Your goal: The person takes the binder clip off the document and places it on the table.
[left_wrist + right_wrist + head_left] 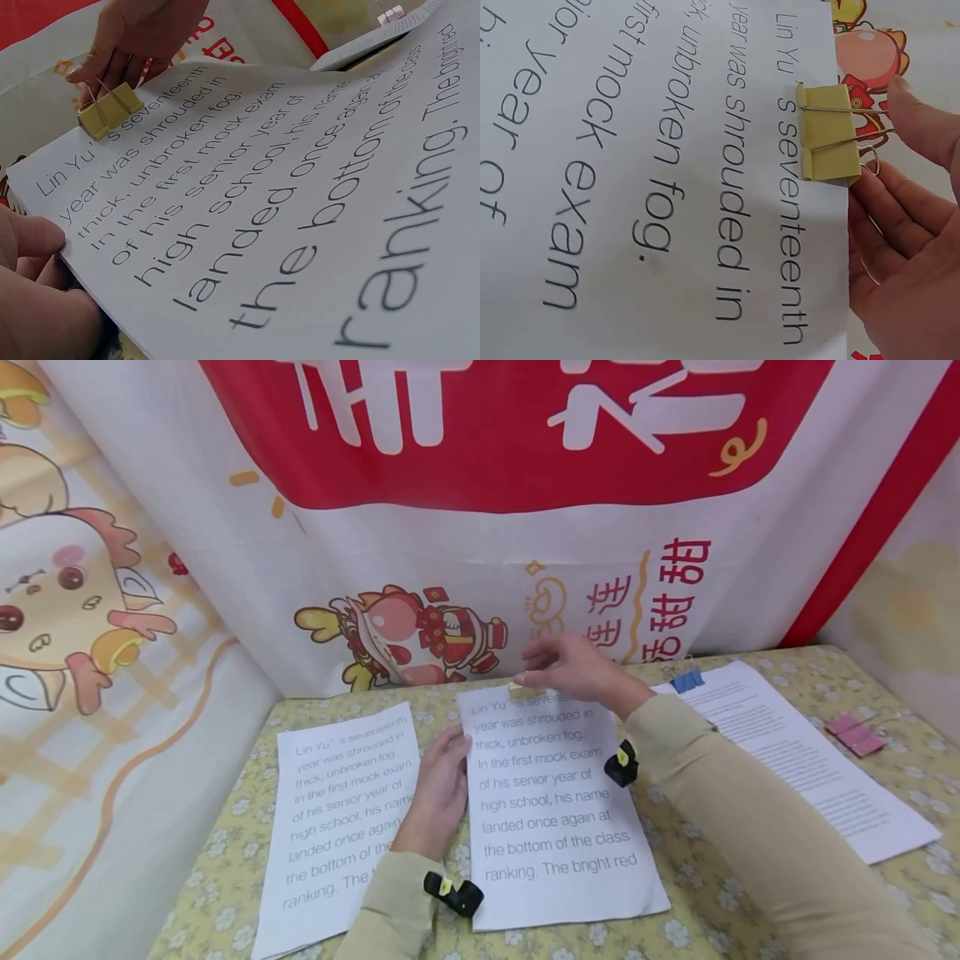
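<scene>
A stack of printed paper (pixel 551 810) is tilted up off the table at its top end. My left hand (pixel 442 777) grips its left edge; in the left wrist view the thumb (pixel 37 236) lies along the edge, with the other fingers curled below. A yellow binder clip (pixel 829 135) sits across the top edge of the stack. My right hand (pixel 573 672) holds the clip by its wire handles, thumb on one side and fingers (pixel 900 217) behind. In the head view that hand's fingers partly hide the clip.
A second stack of large-print paper (pixel 337 793) lies to the left. At the right lies a small-print stack (pixel 810 760) with a blue binder clip (pixel 687 681) on top. Beside it is a pink binder clip (pixel 855 735). The flowered tablecloth (pixel 217 860) meets a printed curtain (pixel 480 560) behind.
</scene>
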`<state>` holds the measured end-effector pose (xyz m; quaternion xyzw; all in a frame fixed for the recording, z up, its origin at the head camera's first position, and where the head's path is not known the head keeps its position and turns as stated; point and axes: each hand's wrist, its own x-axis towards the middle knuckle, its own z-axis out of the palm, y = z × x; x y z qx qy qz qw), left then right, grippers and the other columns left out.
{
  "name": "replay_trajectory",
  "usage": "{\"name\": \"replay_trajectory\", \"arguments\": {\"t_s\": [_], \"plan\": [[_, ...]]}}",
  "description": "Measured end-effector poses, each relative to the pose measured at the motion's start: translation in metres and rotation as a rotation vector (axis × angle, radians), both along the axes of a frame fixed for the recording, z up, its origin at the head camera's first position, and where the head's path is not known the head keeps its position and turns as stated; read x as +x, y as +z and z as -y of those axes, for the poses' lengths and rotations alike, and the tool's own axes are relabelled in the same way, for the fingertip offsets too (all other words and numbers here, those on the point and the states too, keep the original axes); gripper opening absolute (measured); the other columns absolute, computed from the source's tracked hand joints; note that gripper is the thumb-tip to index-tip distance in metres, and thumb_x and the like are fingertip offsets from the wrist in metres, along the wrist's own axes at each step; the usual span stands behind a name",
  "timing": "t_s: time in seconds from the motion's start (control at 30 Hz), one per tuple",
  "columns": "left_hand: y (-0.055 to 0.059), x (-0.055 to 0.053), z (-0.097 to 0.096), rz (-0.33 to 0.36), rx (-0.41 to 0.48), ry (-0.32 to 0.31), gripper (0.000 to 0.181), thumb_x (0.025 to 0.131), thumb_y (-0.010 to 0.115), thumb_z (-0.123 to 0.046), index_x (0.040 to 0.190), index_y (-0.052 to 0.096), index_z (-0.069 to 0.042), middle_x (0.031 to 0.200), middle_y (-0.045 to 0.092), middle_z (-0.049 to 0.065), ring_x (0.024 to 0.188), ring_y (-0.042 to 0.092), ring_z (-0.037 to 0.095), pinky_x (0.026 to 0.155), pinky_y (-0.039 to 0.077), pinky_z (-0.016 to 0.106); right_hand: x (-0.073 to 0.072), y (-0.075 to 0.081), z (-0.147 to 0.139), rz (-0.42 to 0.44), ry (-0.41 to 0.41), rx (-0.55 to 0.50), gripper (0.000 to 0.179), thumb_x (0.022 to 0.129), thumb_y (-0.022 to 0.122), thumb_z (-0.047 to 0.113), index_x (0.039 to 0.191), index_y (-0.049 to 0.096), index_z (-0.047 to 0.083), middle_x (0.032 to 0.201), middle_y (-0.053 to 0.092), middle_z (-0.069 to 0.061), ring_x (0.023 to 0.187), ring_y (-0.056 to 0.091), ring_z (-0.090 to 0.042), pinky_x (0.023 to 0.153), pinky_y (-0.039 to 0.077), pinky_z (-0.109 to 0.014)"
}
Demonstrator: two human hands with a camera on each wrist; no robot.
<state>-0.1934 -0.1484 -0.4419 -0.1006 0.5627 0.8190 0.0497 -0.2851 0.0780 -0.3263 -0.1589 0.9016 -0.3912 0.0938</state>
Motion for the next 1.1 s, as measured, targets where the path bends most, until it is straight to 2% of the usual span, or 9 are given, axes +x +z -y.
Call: {"name": "replay_trajectory", "arguments": {"t_s": [0.27, 0.63, 0.9, 1.1], "plan": [[0.000, 0.000, 0.000, -0.005, 0.000, -0.007, 0.042, 0.112, 0.051, -0.015, 0.154, 0.053, -0.010, 0.157, 0.058, 0.012, 0.144, 0.056, 0.025, 0.127, 0.042, 0.041, 0.003, -0.004, 0.001, -0.053, -0.033, -0.034, 0.052, 0.097, 0.081, 0.038, 0.140, 0.067, 0.012, 0.126, 0.072, -0.007, 0.120, 0.067, -0.028, 0.110, 0.053, -0.050], [0.002, 0.000, 0.001, 0.014, -0.004, -0.006, 0.043, 0.112, 0.052, -0.016, 0.155, 0.052, -0.012, 0.159, 0.058, 0.010, 0.149, 0.052, 0.025, 0.131, 0.036, 0.043, 0.004, -0.006, 0.002, -0.048, -0.086, -0.110, 0.049, 0.099, 0.079, 0.034, 0.140, 0.067, 0.012, 0.126, 0.071, -0.007, 0.121, 0.066, -0.029, 0.110, 0.054, -0.051], [0.002, 0.000, 0.000, 0.012, -0.017, -0.004, 0.041, 0.112, 0.053, -0.016, 0.153, 0.055, -0.012, 0.153, 0.062, 0.010, 0.137, 0.059, 0.022, 0.122, 0.043, 0.039, 0.001, -0.012, -0.006, -0.027, -0.149, -0.182, 0.046, 0.100, 0.077, 0.039, 0.139, 0.067, 0.016, 0.131, 0.070, -0.007, 0.127, 0.063, -0.029, 0.113, 0.050, -0.052], [0.002, 0.001, 0.000, 0.012, -0.034, 0.000, 0.039, 0.113, 0.052, -0.017, 0.151, 0.057, -0.014, 0.150, 0.065, 0.009, 0.132, 0.062, 0.020, 0.115, 0.047, 0.035, -0.001, -0.006, -0.016, -0.042, -0.210, -0.235, 0.043, 0.101, 0.076, 0.040, 0.137, 0.069, 0.017, 0.135, 0.070, -0.006, 0.129, 0.063, -0.028, 0.113, 0.051, -0.053]]}}
